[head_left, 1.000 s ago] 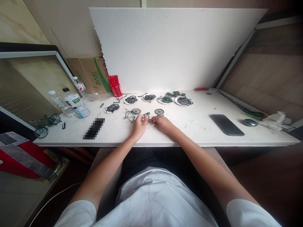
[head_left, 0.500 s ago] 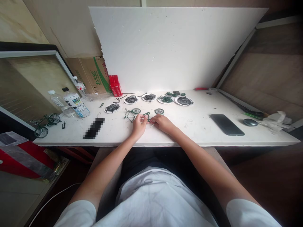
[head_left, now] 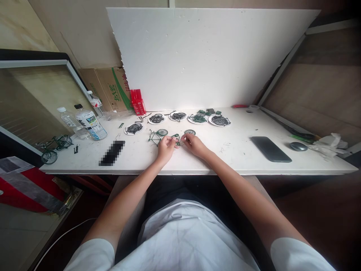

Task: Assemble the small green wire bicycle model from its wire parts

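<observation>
My left hand is closed in a pinch at the front middle of the white table; what lies between its fingertips is too small to name. Close on its right, my right hand has its thumb and fingers pressed together, and anything held there is hidden. Beyond my left hand lies a green toy bicycle frame with a spoked wheel beside it. A small green part shows between the hands. Another wheel lies just behind my right hand.
White plates of small parts form a row behind the hands. An assembled toy bicycle and bottles stand at the left. To the right are a black phone and a mouse. A white board rises behind.
My right hand has lifted and turned slightly beside my left hand. The thin light-coloured tool that showed beneath its fingers no longer shows. My left hand has barely moved.
</observation>
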`<state>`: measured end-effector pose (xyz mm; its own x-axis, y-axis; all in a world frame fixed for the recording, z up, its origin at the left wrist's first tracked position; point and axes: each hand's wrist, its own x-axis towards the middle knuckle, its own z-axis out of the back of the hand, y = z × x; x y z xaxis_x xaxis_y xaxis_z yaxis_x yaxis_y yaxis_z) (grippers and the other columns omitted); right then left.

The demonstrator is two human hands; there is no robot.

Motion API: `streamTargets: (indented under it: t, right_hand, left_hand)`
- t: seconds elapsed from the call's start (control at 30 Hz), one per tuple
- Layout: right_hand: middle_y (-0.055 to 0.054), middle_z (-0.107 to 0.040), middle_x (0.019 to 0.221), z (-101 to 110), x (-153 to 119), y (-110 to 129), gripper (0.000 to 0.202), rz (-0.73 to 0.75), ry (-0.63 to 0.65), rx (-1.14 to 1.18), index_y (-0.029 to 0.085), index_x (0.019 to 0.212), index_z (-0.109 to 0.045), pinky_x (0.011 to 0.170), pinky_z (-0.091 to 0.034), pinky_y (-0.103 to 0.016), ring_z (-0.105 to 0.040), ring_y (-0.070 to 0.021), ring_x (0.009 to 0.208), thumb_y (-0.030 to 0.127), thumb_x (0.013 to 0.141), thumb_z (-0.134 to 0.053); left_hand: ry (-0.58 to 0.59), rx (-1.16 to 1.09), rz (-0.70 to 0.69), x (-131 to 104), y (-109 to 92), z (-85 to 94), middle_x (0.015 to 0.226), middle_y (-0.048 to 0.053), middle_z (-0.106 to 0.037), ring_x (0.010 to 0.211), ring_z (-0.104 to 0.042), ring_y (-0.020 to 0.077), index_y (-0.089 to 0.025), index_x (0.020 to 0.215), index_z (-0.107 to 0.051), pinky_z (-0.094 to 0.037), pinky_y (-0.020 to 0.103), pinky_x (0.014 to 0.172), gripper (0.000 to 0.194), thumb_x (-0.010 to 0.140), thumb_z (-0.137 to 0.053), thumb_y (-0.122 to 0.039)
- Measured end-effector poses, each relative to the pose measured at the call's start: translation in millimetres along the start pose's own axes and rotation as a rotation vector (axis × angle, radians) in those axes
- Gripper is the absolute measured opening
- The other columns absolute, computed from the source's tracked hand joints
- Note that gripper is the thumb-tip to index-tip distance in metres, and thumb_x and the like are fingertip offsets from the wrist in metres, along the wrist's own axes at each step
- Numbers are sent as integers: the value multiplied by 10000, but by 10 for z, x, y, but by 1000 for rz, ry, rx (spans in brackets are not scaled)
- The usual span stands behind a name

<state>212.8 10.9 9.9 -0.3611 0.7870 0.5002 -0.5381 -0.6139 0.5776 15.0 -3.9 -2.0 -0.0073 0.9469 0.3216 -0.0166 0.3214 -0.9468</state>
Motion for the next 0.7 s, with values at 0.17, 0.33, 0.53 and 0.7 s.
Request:
streamTargets:
  t: [0.17,0.33,0.53,0.7]
  right_hand:
    - [-72,-696,914,19,27,15,174,-65,-78,201,210,1047,-613,730,-466,-353,-581,-210,726,362,1052,-527]
    - [-41,-627,855,19,35,1,283,-88,-114,277,224,1028,-616,700,-445,-350,-510,-196,705,500,1051,-560]
    - [-67,-681,937,23,37,6,255,-71,-78,303,224,1008,-631,735,-465,-359,-580,-209,777,471,1043,-579]
    - [-78,-705,954,24,35,4,245,-59,-82,304,227,1003,-635,765,-497,-370,-620,-225,830,464,1043,-588]
  left_hand:
    - [66,-73,101,-3,-78,-9,939,94,-817,560,-748,165,-190,972,-556,-435,222,487,515,881,-764,-653]
    - [34,-80,131,-19,-136,4,914,108,-818,558,-757,187,-178,971,-592,-410,218,464,529,851,-798,-650]
    - [40,-80,125,-20,-118,6,913,111,-822,550,-752,179,-176,969,-593,-408,212,463,540,838,-803,-656]
    - [56,-74,104,-7,-82,4,921,111,-827,523,-728,156,-174,1010,-596,-418,218,474,541,845,-797,-649]
